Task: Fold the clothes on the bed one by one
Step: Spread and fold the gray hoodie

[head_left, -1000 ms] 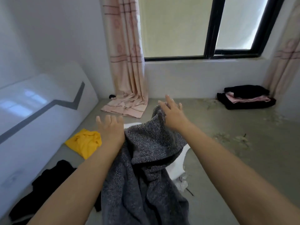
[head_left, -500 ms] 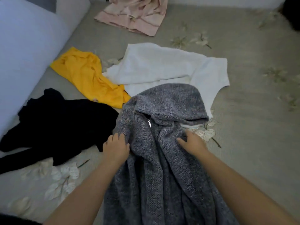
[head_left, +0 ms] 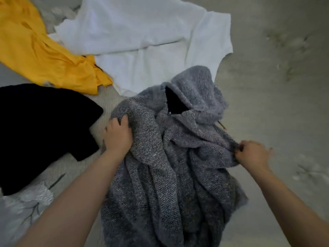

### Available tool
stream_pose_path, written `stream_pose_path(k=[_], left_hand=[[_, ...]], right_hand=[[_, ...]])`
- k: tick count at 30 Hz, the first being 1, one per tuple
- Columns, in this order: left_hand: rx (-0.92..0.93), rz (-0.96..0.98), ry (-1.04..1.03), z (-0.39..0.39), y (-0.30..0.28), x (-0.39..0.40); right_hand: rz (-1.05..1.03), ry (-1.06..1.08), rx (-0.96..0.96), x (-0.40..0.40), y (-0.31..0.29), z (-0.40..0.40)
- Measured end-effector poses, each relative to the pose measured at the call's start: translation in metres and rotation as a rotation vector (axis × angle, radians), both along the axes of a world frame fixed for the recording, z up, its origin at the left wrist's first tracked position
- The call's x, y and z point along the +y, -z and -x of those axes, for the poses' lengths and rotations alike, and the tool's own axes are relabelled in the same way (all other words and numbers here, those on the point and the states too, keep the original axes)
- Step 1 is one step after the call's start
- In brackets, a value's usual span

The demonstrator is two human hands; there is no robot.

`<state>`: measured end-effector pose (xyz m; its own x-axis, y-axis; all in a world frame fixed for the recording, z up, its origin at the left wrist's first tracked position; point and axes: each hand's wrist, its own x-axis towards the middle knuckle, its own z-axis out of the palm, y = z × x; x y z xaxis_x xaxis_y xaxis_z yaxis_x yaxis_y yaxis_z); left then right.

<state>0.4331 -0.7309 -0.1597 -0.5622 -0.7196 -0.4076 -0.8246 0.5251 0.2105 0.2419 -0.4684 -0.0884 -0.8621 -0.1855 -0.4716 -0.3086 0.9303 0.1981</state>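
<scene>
Spreading the grey knitted hooded jacket (head_left: 170, 157) flat is the step judged to be in hand: the garment lies bunched on the grey floral bedsheet (head_left: 276, 86) in the centre of the view, hood end away from the person, with its upper edge overlapping the white T-shirt (head_left: 142, 38). The left hand (head_left: 117, 138) grips the jacket's left shoulder area, fingers curled into the knit and clamped on a fold of it. The right hand (head_left: 252, 154) pinches the fabric at the jacket's right edge, thumb and fingers closed on the cloth; this hand is motion-blurred, so the exact finger placement cannot be resolved. The next move probably calls for drawing the two held points apart and laying the body flat, so that the deep creases down the middle are removed before any fold is made; the sleeves must then be located. Neither sleeve can be made out within the bunched folds, and the hem is cut off by the lower frame edge. A yellow garment (head_left: 44, 56) and a black garment (head_left: 41, 129) lie to the left, unfolded, both cut off by the frame edge; their types cannot be determined. A small dark object beside the hood, at its right, is too blurred to identify.
</scene>
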Motion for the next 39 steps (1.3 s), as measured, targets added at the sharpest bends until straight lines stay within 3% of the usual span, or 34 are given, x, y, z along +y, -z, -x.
stream_pose_path(k=[4, 8, 11, 17, 24, 30, 35, 39], left_hand=[[0.075, 0.045, -0.064, 0.021, -0.002, -0.013], [-0.066, 0.099, -0.042, 0.03, 0.003, -0.03], [-0.02, 0.169, -0.005, 0.033, 0.005, -0.032], [0.224, 0.25, 0.009, 0.021, -0.031, -0.03], [0.622, 0.596, 0.148, 0.025, -0.155, -0.001], [0.779, 0.879, 0.227, 0.039, -0.305, 0.06], [0.83, 0.819, 0.114, 0.036, -0.413, 0.139], [0.854, 0.781, -0.008, 0.021, -0.478, 0.196]], right_hand=[[0.027, 0.022, 0.045, -0.028, 0.02, 0.007], [0.032, 0.076, -0.021, -0.058, 0.041, 0.006], [0.0, -0.047, 0.128, -0.053, 0.043, -0.007], [0.389, -0.147, 0.461, -0.035, 0.008, -0.005], [0.805, -0.158, 0.726, -0.019, -0.119, 0.027], [1.067, -0.291, 1.056, 0.057, -0.256, 0.046], [1.186, -0.327, 1.28, 0.138, -0.361, 0.052], [1.262, -0.275, 1.281, 0.21, -0.42, 0.055]])
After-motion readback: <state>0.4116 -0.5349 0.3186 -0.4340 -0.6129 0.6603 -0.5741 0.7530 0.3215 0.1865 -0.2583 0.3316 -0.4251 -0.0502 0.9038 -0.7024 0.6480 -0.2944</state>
